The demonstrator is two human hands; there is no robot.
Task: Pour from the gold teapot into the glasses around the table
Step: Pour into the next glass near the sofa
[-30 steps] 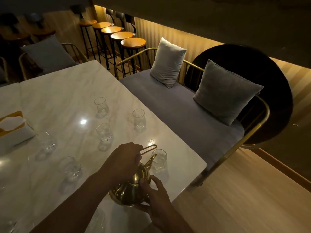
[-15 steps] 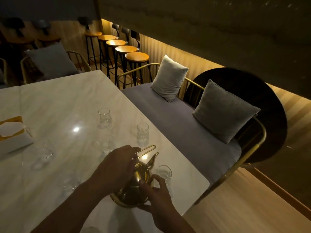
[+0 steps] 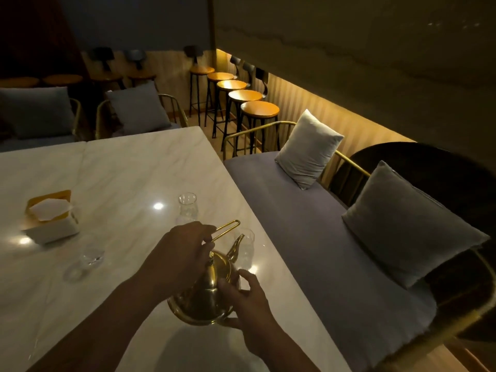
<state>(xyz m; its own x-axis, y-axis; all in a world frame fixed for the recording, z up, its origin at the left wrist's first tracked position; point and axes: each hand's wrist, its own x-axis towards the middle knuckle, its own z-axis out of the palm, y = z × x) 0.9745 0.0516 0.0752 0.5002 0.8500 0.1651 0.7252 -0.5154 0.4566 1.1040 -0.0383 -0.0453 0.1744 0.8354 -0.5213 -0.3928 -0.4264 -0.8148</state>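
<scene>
The gold teapot (image 3: pixel 206 296) hangs tilted above the white marble table (image 3: pixel 120 170), its spout raised toward a clear glass (image 3: pixel 245 245) just behind it. My left hand (image 3: pixel 182 251) grips the teapot's wire handle from above. My right hand (image 3: pixel 244 304) cups the pot's lower right side, thumb on the belly and fingers curled under the base. A second glass (image 3: pixel 188 206) stands farther back near the table's right edge. A third glass (image 3: pixel 91 252) stands at the left.
A tissue box (image 3: pixel 51 216) sits on the table's left part. A grey bench (image 3: pixel 308 237) with two cushions (image 3: pixel 308 149) runs along the table's right edge. Bar stools (image 3: pixel 259 110) stand behind it, and cushioned chairs (image 3: pixel 134 111) line the far side.
The view has swung up and forward along the table. The teapot has travelled with both hands from the nearest glass to the one farther along the right edge.
</scene>
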